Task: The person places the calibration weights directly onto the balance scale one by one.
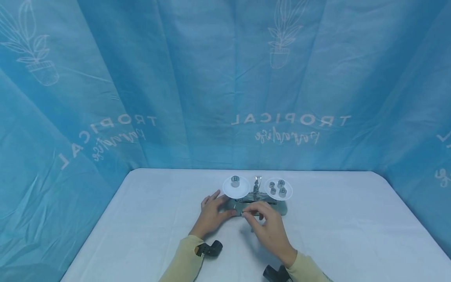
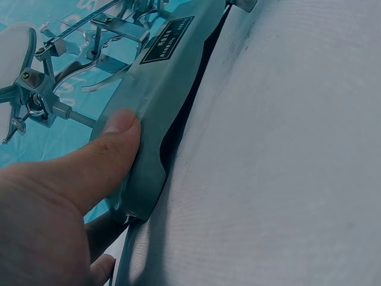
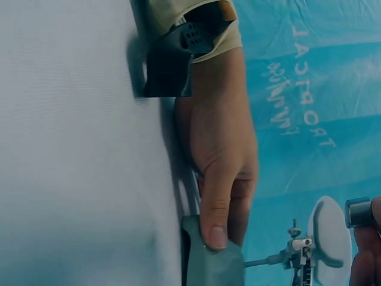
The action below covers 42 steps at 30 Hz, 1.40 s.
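A balance scale with a green base stands on the table, carrying two white pans. One large metal weight sits on the left pan; several smaller metal weights are on the right pan. My left hand grips the left end of the base, its thumb on the front face and some fingers hidden behind. In front of the scale, my right hand pinches a small metal weight between thumb and fingertips, above the table and apart from both pans.
The white table extends to both sides of the scale. A blue printed curtain hangs behind and along the sides. Black wrist cameras sit on both forearms close to the table surface.
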Motion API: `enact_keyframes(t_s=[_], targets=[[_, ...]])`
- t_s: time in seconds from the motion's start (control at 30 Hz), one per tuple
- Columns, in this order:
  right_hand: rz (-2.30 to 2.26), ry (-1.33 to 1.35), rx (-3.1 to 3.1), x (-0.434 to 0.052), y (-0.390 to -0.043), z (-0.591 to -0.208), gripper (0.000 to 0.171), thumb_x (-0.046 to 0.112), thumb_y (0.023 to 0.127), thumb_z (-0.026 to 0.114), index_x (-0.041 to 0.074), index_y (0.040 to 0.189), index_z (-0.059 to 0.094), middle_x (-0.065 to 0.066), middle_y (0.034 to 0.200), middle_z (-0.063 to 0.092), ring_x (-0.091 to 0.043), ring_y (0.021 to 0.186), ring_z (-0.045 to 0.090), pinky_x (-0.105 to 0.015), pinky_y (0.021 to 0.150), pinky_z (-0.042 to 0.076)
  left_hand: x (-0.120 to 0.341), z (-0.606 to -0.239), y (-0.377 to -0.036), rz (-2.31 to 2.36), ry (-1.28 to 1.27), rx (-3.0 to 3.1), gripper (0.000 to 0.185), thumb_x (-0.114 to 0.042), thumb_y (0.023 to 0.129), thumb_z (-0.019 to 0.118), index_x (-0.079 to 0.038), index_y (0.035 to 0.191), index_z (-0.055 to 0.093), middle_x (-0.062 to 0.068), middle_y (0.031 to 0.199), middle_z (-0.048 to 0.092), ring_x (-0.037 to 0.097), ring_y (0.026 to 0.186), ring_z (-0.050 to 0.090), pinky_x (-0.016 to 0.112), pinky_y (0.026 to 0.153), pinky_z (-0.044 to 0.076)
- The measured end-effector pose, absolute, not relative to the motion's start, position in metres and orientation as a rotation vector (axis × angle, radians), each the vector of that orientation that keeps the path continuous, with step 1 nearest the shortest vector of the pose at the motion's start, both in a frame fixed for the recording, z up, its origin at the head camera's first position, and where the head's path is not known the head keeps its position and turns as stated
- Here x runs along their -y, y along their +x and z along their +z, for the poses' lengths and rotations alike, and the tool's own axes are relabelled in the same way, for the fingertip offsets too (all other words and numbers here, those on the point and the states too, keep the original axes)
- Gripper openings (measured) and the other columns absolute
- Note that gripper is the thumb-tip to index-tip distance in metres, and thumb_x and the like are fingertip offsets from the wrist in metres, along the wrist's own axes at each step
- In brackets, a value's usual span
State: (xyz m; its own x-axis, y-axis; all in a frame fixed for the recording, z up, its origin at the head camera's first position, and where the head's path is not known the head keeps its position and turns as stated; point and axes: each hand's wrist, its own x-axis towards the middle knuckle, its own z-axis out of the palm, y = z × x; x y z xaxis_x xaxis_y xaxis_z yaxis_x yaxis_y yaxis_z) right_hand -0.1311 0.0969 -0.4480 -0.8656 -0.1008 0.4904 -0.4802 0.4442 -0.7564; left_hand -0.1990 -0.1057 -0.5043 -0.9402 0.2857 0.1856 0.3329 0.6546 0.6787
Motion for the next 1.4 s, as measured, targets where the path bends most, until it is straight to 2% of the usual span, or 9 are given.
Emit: enact_keyframes(t_s=[0.3, 0.4, 0.57, 0.83, 1.03, 1.4], targets=[[1.365, 0.506, 2.319, -0.092, -0.134, -0.443, 0.008, 0.016, 0.091, 0.076, 0.018, 0.098, 0.073, 0.018, 0.093, 0.066, -0.005, 0.083, 0.058, -0.028, 0.066, 0.053, 0.105, -0.503, -0.199, -1.145, -0.514, 2.807, 0.060, -0.043, 0.090, 0.074, -0.015, 0.141, 0.059, 0.003, 0.144, 0.058, 0.035, 0.147, 0.031, 0.062, 0.120, 0.012], [1.367, 0.499, 2.318, -0.092, -0.134, -0.443, 0.007, 0.016, 0.092, 0.075, 0.018, 0.098, 0.073, 0.017, 0.095, 0.066, -0.006, 0.086, 0.060, -0.031, 0.068, 0.055, 0.105, -0.502, -0.198, -1.152, -0.508, 2.812, 0.060, -0.043, 0.089, 0.074, -0.015, 0.141, 0.059, 0.003, 0.144, 0.058, 0.035, 0.147, 0.031, 0.062, 0.120, 0.011], [1.358, 0.507, 2.292, -0.090, -0.137, -0.442, 0.008, 0.017, 0.092, 0.074, 0.021, 0.099, 0.072, 0.015, 0.097, 0.067, -0.005, 0.087, 0.060, -0.031, 0.072, 0.058, 0.105, -0.501, -0.197, -1.156, -0.513, 2.807, 0.060, -0.042, 0.090, 0.074, -0.015, 0.141, 0.059, 0.004, 0.144, 0.058, 0.035, 0.147, 0.031, 0.062, 0.120, 0.011], [1.346, 0.542, 2.256, -0.087, -0.143, -0.439, 0.008, 0.014, 0.092, 0.074, 0.015, 0.100, 0.072, 0.013, 0.098, 0.067, -0.005, 0.088, 0.061, -0.029, 0.074, 0.059, 0.105, -0.500, -0.197, -1.142, -0.526, 2.797, 0.059, -0.042, 0.090, 0.073, -0.014, 0.140, 0.060, 0.004, 0.144, 0.058, 0.037, 0.147, 0.032, 0.062, 0.119, 0.013], [1.345, 0.543, 2.237, -0.084, -0.148, -0.436, 0.008, 0.013, 0.093, 0.074, 0.016, 0.100, 0.073, 0.012, 0.099, 0.069, -0.006, 0.091, 0.061, -0.035, 0.071, 0.058, 0.105, -0.501, -0.197, -1.143, -0.537, 2.796, 0.060, -0.043, 0.090, 0.073, -0.014, 0.141, 0.059, 0.005, 0.145, 0.057, 0.038, 0.147, 0.032, 0.063, 0.118, 0.013], [1.305, 0.531, 2.204, -0.077, -0.159, -0.434, 0.009, 0.012, 0.091, 0.075, 0.017, 0.098, 0.073, 0.011, 0.095, 0.069, -0.006, 0.085, 0.059, -0.030, 0.067, 0.055, 0.106, -0.502, -0.198, -1.138, -0.538, 2.792, 0.062, -0.045, 0.090, 0.073, -0.016, 0.142, 0.058, 0.003, 0.146, 0.056, 0.038, 0.146, 0.032, 0.064, 0.118, 0.014]])
